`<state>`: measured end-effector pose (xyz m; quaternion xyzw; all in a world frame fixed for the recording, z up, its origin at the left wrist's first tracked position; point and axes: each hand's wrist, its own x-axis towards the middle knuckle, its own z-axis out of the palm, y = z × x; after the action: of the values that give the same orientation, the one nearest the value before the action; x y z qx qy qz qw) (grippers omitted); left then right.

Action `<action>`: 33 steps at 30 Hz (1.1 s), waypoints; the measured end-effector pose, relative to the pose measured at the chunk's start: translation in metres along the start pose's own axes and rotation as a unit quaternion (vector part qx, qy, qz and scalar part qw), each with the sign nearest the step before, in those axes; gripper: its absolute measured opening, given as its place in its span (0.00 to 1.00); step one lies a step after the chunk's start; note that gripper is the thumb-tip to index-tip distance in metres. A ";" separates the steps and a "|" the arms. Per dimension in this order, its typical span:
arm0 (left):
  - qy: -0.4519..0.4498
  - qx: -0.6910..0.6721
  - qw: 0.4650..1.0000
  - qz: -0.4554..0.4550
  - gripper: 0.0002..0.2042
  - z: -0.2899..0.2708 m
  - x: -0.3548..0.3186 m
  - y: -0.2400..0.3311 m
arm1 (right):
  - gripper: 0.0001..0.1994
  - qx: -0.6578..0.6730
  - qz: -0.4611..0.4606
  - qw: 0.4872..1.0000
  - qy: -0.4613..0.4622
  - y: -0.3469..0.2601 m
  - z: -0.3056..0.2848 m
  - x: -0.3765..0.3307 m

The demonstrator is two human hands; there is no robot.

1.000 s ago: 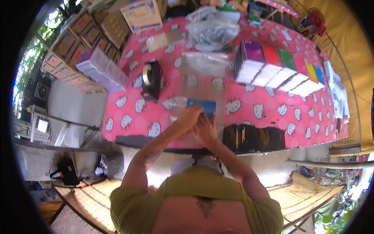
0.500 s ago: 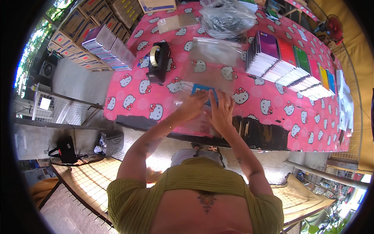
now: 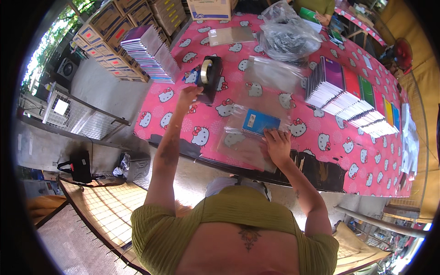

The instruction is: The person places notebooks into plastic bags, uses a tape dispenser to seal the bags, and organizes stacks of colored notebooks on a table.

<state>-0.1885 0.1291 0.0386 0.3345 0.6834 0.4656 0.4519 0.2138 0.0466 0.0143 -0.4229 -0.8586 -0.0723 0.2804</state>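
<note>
My left hand [image 3: 189,97] is at the near end of a black tape dispenser [image 3: 211,82], its fingers drawn together at the dispenser's edge. Whatever they pinch is too small to make out. A roll of tape [image 3: 206,72] sits in the dispenser. Lying on a clear plastic sleeve [image 3: 243,149], or partly inside it, is a blue notebook [image 3: 262,120]; I cannot tell which. My right hand [image 3: 277,145] rests flat on the notebook's near right corner, fingers extended. Another clear plastic sheet [image 3: 270,73] lies just beyond.
Spiral notebooks in several colours stand in a row [image 3: 341,98] at right; another notebook stack [image 3: 149,55] is at the far left. A crumpled plastic bag [image 3: 288,36] lies at the back. Beyond it, a co-worker's hand [image 3: 323,19] is near a green notebook. Cardboard boxes [image 3: 103,23] stand behind.
My left hand has left the blue notebook and reached left to the tape dispenser. My right hand has shifted to the notebook's near right corner, leaving more of its cover visible.
</note>
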 end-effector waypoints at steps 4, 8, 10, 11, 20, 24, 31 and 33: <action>-0.043 -0.126 0.990 0.043 0.11 0.001 0.008 -0.004 | 0.13 -0.010 0.014 1.000 0.006 0.000 -0.001 -0.003; -0.014 -0.195 0.979 0.058 0.08 -0.010 -0.009 -0.060 | 0.13 0.009 0.013 1.000 0.014 -0.003 0.001 0.000; 0.043 -0.046 0.986 0.153 0.06 -0.011 -0.007 -0.065 | 0.13 0.025 -0.002 1.000 0.009 0.000 0.003 -0.001; 0.095 0.107 0.977 0.160 0.06 -0.020 -0.009 -0.066 | 0.13 0.035 -0.012 0.999 0.007 0.001 0.004 0.000; -0.169 0.210 0.950 0.160 0.14 0.144 -0.113 0.008 | 0.15 0.033 -0.023 0.999 0.030 0.014 0.004 -0.002; -0.075 0.444 0.857 0.251 0.18 0.202 -0.128 -0.005 | 0.15 0.045 -0.015 0.999 0.018 0.013 0.005 -0.004; -0.098 0.563 0.781 0.251 0.24 0.187 -0.131 0.001 | 0.18 0.063 0.014 0.998 -0.025 0.019 -0.005 -0.001; -0.124 0.566 0.783 0.225 0.21 0.184 -0.137 0.005 | 0.19 0.074 0.020 0.996 -0.040 0.023 -0.008 0.003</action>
<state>0.0337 0.0719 0.0566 0.7293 0.6676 0.0380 0.1451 0.2333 0.0603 0.0200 -0.4203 -0.8637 0.0141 0.2779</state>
